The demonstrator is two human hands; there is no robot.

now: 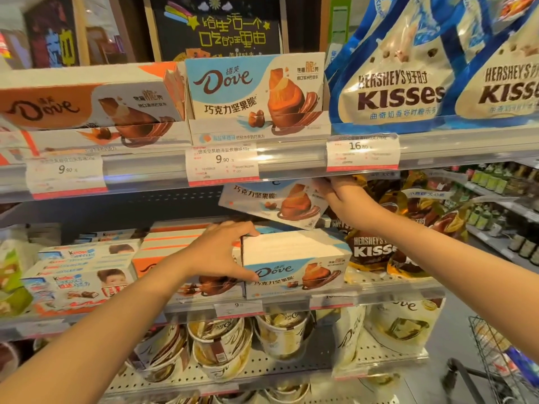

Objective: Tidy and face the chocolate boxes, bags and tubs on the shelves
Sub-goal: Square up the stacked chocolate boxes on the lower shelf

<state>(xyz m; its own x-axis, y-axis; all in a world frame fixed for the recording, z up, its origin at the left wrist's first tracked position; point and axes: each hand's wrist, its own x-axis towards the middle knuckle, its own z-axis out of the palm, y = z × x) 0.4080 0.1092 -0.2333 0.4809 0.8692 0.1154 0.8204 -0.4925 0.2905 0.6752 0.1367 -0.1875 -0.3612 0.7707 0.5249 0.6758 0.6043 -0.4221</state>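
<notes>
on the middle shelf, left hand point(221, 252) grips the blue dove tray point(294, 263) at its left end; just above, right hand point(344, 196) pinches a loose dove box point(274, 202), tilted, long axis sideways, likely headed into that tray.

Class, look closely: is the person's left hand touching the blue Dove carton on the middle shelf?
Touching. The head view shows the left hand gripping the blue Dove carton's left end, thumb on its front.
</notes>
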